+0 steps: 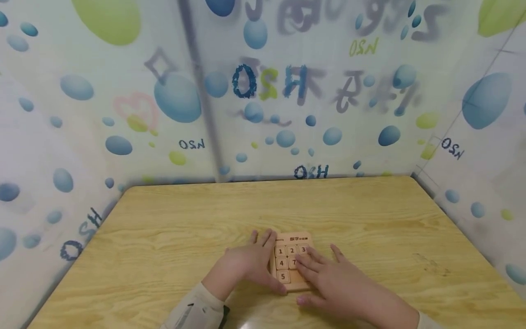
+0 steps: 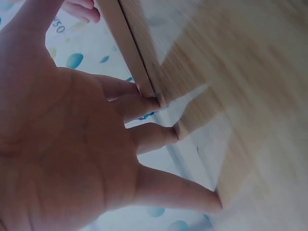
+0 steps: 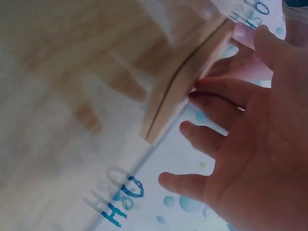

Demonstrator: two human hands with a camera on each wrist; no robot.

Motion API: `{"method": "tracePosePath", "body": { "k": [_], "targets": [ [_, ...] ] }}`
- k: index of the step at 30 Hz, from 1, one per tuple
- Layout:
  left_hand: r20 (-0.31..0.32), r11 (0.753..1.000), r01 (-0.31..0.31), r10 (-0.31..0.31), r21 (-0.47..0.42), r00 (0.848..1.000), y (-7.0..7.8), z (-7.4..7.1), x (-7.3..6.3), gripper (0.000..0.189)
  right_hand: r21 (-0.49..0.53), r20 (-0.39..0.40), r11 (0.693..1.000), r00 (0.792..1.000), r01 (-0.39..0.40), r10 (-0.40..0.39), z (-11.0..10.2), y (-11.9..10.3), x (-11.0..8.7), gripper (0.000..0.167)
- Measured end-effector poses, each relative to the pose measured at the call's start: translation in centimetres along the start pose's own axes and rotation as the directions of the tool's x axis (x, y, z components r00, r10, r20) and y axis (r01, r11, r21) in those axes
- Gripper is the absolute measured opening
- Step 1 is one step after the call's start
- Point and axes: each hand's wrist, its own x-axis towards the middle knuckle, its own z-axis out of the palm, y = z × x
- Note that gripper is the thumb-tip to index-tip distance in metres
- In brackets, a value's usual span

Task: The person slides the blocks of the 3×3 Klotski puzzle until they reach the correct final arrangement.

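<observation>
wooden board [image 1: 283, 236] touched at its left edge by the left hand [image 1: 251, 260], fingers straight, numbered tiles [image 1: 281, 263] touched by the right hand [image 1: 336, 279], fingers extended, table [image 1: 172, 224] beneath

We see a pale wooden number puzzle [image 1: 297, 281] lying flat on the table [image 1: 164, 228]. We read tiles [image 1: 281, 263] 1, 2, 3, then 4 and 7, then 5 with bare base [image 1: 297, 277] beside it; the right side is partly covered.

A yellowish wood-grain table [image 1: 263, 210] — behind it, a white backdrop [image 1: 349, 119] (blue and green spots [image 1: 178, 99], mirrored H2O lettering [image 1: 268, 84]).
</observation>
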Motion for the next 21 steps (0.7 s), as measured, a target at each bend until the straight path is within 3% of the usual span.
{"method": "tracePosePath", "body": {
  "k": [6, 14, 17, 21],
  "targets": [
    [-0.015, 1.0, -0.005, 0.005, 0.007, 1.0, -0.2, 0.0, 0.0, 0.139, -0.042, 0.007, 0.992, 0.993, -0.118, 0.119, -0.5, -0.1, -0.6, 0.088],
    [-0.017, 1.0, -0.017, 0.017, 0.005, 1.0, -0.3, 0.0, 0.1, 0.138, -0.011, 0.042, 0.988, 0.987, -0.155, 0.155, -0.7, -0.7, -0.7, 0.084],
    [-0.012, 1.0, -0.025, 0.025, 0.009, 1.0, -0.2, 0.0, 0.1, 0.137, 0.026, 0.059, 0.994, 0.993, -0.104, 0.102, -0.6, -1.3, -0.5, 0.081],
    [-0.025, 0.999, -0.038, 0.039, 0.024, 0.999, -0.2, 0.0, 0.1, 0.137, 0.066, 0.062, 0.996, 0.996, 0.062, -0.066, -0.2, -2.4, 0.0, 0.079]
  ]
}}
